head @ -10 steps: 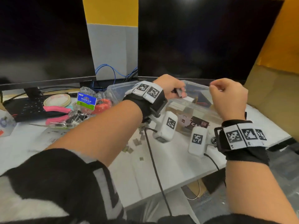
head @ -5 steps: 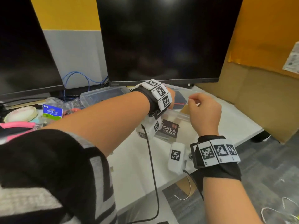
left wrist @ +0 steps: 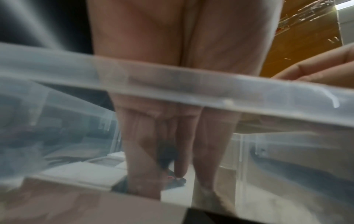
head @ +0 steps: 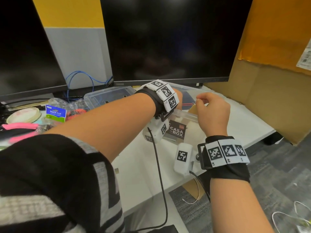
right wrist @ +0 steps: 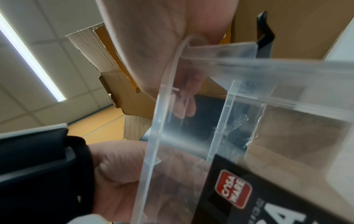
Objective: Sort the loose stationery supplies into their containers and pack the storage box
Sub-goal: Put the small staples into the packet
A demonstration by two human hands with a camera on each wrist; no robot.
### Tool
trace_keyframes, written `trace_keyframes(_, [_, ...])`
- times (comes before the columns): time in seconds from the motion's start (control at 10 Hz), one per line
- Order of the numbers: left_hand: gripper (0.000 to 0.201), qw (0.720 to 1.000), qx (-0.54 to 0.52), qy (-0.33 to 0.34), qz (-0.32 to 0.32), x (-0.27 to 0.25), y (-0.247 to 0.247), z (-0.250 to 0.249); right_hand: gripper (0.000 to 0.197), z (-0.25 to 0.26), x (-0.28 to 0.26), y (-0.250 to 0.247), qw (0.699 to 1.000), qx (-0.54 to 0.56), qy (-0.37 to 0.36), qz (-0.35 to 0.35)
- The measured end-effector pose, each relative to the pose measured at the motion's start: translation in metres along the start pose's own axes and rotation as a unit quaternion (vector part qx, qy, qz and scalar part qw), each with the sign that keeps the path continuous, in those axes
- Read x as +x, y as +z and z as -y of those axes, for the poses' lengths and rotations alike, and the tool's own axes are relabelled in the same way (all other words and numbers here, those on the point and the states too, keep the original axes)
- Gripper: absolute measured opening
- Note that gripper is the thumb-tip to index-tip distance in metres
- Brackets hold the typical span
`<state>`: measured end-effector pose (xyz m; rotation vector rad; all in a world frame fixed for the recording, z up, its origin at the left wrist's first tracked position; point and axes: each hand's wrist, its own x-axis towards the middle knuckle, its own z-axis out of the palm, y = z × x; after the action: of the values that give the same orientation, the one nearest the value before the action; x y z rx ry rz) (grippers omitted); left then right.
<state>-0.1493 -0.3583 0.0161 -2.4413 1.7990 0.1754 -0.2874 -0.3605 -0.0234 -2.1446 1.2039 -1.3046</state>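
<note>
A clear plastic storage box (head: 185,114) with a black CASA BOX label (head: 175,131) stands on the white desk. My left hand (head: 179,98) reaches down into it, mostly hidden behind the wrist band. Seen through the clear box rim (left wrist: 191,87) in the left wrist view, my left hand (left wrist: 164,174) points downward and pinches a small dark item (left wrist: 166,153) near the floor. My right hand (head: 200,100) hovers over the near rim with fingers curled and thumb against forefinger; nothing shows between them. Through the box wall (right wrist: 172,136) my right hand (right wrist: 184,109) looks curled.
The box's clear lid (head: 107,96) lies behind my left arm. A binder clip pack (head: 55,112), a tape roll (head: 23,114) and a pink-handled tool (head: 20,126) lie at the left. Two dark monitors stand behind. A cardboard sheet (head: 269,101) leans at the right, past the desk's edge.
My left hand has gone from above the box down into it with the small item. My right hand has stayed curled over the near rim. The head view has swung right.
</note>
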Motion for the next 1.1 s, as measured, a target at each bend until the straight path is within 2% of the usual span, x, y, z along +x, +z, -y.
trace_keyframes(0.2, [0.034,0.995,-0.101,0.001,-0.001,-0.006,-0.001,0.001,0.022,-0.001,0.001,0.001,1.000,-0.004,-0.003,-0.002])
trace_keyframes(0.3, [0.028,0.967,-0.255,-0.004,-0.007,-0.010,-0.003,0.007,0.022,0.000,0.002,0.000,1.000,-0.019,-0.010,0.014])
trace_keyframes(0.4, [0.020,0.883,-0.467,0.021,-0.032,-0.034,-0.009,0.019,0.023,0.005,0.006,-0.003,0.995,-0.073,-0.050,0.046])
trace_keyframes(0.5, [0.020,0.802,-0.590,0.038,-0.089,-0.070,-0.009,0.044,0.023,0.031,0.004,-0.003,0.988,-0.103,-0.106,0.047])
trace_keyframes(0.6, [0.023,0.724,-0.677,0.012,-0.133,-0.105,0.008,0.082,0.017,0.073,-0.013,0.007,0.980,-0.025,-0.158,0.118])
trace_keyframes(0.7, [0.025,0.659,-0.736,-0.038,-0.153,-0.139,0.040,0.119,0.012,0.104,-0.041,0.030,0.935,0.011,-0.146,0.323])
trace_keyframes(0.8, [0.018,0.603,-0.773,-0.090,-0.172,-0.169,0.072,0.147,0.029,0.115,-0.070,0.060,0.844,-0.066,-0.123,0.518])
trace_keyframes(0.9, [0.018,0.548,-0.807,-0.117,-0.186,-0.190,0.100,0.166,0.065,0.115,-0.092,0.080,0.778,-0.143,-0.128,0.599])
trace_keyframes(1.0, [0.022,0.494,-0.837,-0.123,-0.201,-0.199,0.120,0.175,0.089,0.111,-0.100,0.091,0.750,-0.177,-0.135,0.622])
trace_keyframes(1.1, [0.020,0.469,-0.849,-0.129,-0.208,-0.198,0.131,0.178,0.088,0.110,-0.101,0.104,0.765,-0.182,-0.137,0.603])
